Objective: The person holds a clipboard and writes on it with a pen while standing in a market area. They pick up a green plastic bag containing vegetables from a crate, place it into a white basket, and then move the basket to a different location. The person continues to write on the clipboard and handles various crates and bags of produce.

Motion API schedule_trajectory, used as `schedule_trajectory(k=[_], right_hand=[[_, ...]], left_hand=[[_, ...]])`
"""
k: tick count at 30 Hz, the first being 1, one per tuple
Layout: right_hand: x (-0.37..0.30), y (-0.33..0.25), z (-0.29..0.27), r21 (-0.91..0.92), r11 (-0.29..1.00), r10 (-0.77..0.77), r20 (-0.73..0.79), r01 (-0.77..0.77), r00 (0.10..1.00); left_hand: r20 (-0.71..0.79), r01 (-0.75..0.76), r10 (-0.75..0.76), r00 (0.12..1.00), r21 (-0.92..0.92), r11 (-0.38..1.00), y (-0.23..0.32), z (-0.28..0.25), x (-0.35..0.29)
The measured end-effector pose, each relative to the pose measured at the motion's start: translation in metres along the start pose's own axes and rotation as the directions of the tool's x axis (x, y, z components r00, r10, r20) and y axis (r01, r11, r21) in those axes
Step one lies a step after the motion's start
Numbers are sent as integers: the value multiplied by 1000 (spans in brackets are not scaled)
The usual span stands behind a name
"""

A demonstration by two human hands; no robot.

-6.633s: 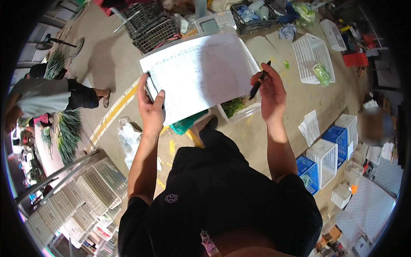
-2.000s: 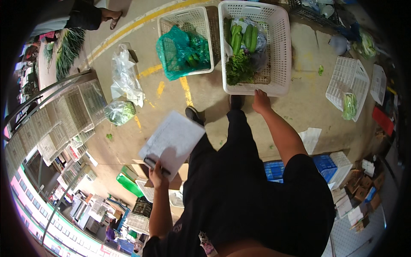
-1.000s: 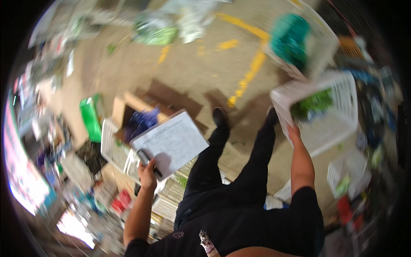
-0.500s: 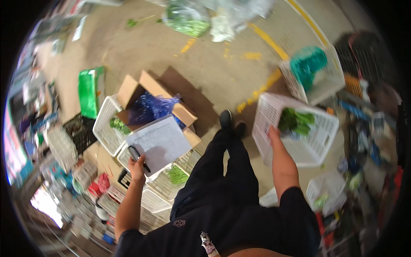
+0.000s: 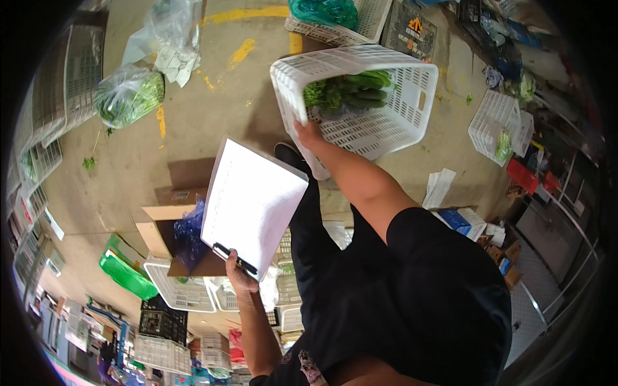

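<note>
My left hand (image 5: 239, 273) is closed on the lower edge of a clipboard (image 5: 301, 175) with a sheet of white paper (image 5: 254, 202) on it. A black pen-like piece (image 5: 235, 258) lies along that edge by my thumb; whether it is a pen or the clip is hard to tell. My right arm reaches forward, and my right hand (image 5: 309, 134) grips the near left rim of a white plastic crate (image 5: 415, 116). The crate looks tilted, its opening partly toward me. Inside are leafy greens (image 5: 325, 93) and long green vegetables (image 5: 367, 90).
Left of my legs stands an open cardboard box (image 5: 154, 239) with blue plastic film, beside white crates (image 5: 183, 293) and a green bag (image 5: 125, 270). Another crate (image 5: 370, 29) holding a teal bag stands beyond mine. A clear bag of greens (image 5: 132, 96) lies far left.
My view has turned to the right. The crate in my right hand now appears farther forward, with more of its contents showing. My left hand keeps hold of the clipboard.
</note>
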State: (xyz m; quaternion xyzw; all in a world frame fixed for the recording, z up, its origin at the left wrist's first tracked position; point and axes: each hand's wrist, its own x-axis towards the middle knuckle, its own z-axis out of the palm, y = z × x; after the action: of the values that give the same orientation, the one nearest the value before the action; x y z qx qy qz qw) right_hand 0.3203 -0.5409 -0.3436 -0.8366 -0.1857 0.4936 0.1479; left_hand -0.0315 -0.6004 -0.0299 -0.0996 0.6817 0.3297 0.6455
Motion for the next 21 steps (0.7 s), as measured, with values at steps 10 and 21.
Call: schedule_trajectory(k=[10,21], right_hand=[[46,4,73,20,977,-209,296,213,932],[59,194,-344,-374,919,-373,-716,126,590]], left_hand=[[348,15,-76,934,174,985,-44,136,152],[403,-204,-43,914,550,810,-116,233,206]])
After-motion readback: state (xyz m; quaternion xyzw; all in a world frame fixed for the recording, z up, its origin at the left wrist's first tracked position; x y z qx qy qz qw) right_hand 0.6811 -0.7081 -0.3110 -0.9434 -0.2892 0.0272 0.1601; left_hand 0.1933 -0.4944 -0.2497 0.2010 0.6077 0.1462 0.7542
